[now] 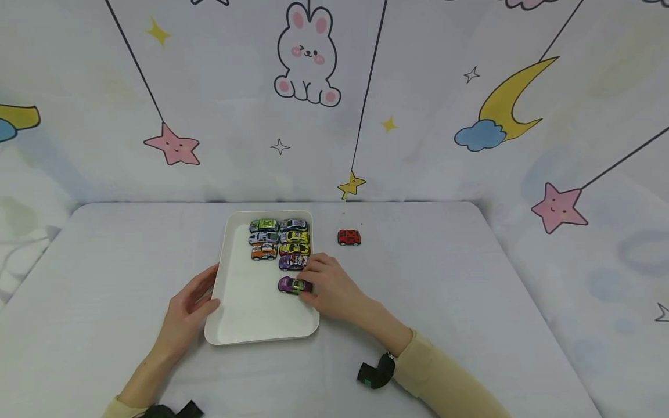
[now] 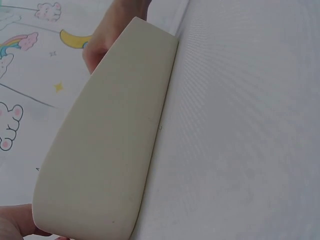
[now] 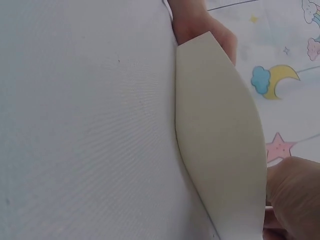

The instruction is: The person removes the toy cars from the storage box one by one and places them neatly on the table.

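My right hand (image 1: pixel 334 288) reaches over the right rim of a white tray (image 1: pixel 245 316) and pinches a purple toy car (image 1: pixel 290 285). Just behind that car sits a dark purple toy car (image 1: pixel 292 263). My left hand (image 1: pixel 185 313) grips the tray's left side, its thumb at the rim. Farther back in the tray, toy cars stand in two columns, among them an orange car (image 1: pixel 263 251), a green car (image 1: pixel 263 225) and a yellow car (image 1: pixel 295 237). In both wrist views the tray's outer wall (image 2: pixel 100 135) hides the cars.
A red toy car (image 1: pixel 349 237) stands on the white-covered table (image 1: pixel 418 261), right of the tray. Behind the table hangs a printed backdrop (image 1: pixel 235 145) with a rabbit, stars and a moon. A black camera (image 1: pixel 377 371) is worn on my right wrist.
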`<state>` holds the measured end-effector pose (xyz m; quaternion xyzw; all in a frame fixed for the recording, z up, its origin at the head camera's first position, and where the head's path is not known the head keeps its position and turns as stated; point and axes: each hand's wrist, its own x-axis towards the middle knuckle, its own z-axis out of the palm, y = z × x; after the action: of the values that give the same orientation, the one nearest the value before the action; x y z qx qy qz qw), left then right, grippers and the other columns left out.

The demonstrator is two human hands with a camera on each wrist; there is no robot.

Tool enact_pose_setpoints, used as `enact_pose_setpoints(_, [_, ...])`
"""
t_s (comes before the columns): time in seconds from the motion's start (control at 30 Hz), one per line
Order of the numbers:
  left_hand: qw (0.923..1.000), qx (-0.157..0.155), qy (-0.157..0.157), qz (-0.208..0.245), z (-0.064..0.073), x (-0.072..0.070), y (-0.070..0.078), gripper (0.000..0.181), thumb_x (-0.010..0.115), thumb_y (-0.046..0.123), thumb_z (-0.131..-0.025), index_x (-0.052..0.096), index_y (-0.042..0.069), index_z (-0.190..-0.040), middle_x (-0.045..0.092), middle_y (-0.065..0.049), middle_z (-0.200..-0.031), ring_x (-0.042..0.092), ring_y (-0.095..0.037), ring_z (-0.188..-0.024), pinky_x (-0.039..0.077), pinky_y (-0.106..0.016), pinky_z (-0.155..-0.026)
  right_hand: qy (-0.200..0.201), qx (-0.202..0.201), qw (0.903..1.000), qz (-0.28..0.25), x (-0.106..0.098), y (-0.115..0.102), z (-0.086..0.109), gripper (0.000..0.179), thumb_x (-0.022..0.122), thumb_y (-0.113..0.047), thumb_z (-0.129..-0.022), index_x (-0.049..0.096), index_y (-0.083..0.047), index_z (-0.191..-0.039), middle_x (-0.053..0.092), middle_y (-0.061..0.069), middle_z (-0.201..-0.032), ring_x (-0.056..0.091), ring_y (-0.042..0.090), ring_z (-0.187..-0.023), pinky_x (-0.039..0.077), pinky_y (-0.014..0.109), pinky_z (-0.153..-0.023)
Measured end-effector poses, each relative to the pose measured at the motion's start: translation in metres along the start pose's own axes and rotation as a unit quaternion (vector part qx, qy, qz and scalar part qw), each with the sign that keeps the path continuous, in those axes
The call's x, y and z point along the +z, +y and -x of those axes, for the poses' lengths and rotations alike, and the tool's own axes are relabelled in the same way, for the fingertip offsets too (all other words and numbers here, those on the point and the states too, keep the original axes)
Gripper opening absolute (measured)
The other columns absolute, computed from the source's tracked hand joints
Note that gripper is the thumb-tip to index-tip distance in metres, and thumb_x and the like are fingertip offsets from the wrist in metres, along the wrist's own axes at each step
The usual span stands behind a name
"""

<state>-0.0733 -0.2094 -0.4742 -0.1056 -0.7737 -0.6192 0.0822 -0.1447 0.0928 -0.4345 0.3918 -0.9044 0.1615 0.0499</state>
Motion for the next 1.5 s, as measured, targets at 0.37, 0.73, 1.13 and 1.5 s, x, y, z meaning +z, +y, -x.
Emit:
enact_pose_setpoints(0.37, [1.0, -0.001, 0.001, -0.007, 0.0, -0.001, 0.0, 0.056, 0.056, -0.01, -0.094, 0.04, -0.007, -0.147, 0.048, -0.014, -0.151, 0.049, 0.004, -0.131, 0.042, -0.008, -0.1, 0.005, -0.003, 1.0, -0.003, 0.001, 0.0, 0.0, 0.021, 0.078, -0.017, -0.084, 0.076, -0.014, -0.104, 0.072, -0.002, -0.102, 0.054, 0.019, -0.116, 0.046, 0.039, -0.103])
enact_pose_setpoints(0.73, [0.9999, 0.0, 0.003, -0.012, 0.0, 0.0, 0.001, 0.057, 0.056, -0.012, -0.093, 0.04, -0.007, -0.147, 0.047, -0.02, -0.15, 0.049, 0.005, -0.131, 0.043, -0.008, -0.1, 0.068, -0.065, 0.9952, -0.026, 0.01, 0.006, 0.003, 0.026, 0.079, -0.019, -0.085, 0.076, -0.013, -0.11, 0.071, -0.001, -0.108, 0.06, 0.017, -0.108, 0.046, 0.036, -0.102])
enact_pose_setpoints(1.13, [1.0, 0.005, 0.005, 0.005, 0.0, 0.0, -0.001, 0.057, 0.056, -0.013, -0.092, 0.041, -0.008, -0.146, 0.051, -0.005, -0.149, 0.05, 0.003, -0.13, 0.043, -0.009, -0.1, 0.263, -0.14, 0.9459, -0.129, 0.033, 0.023, 0.007, 0.036, 0.08, -0.006, -0.08, 0.072, -0.003, -0.115, 0.067, 0.01, -0.11, 0.063, 0.025, -0.105, 0.054, 0.035, -0.094])
enact_pose_setpoints(1.5, [1.0, 0.0, 0.001, 0.005, 0.0, -0.001, -0.003, 0.057, 0.055, -0.013, -0.093, 0.04, -0.007, -0.147, 0.047, -0.017, -0.151, 0.05, 0.002, -0.132, 0.043, -0.009, -0.101, 0.304, -0.125, 0.9392, -0.099, 0.034, 0.032, 0.011, 0.035, 0.073, -0.006, -0.088, 0.067, 0.003, -0.122, 0.064, 0.015, -0.117, 0.062, 0.029, -0.109, 0.053, 0.039, -0.098])
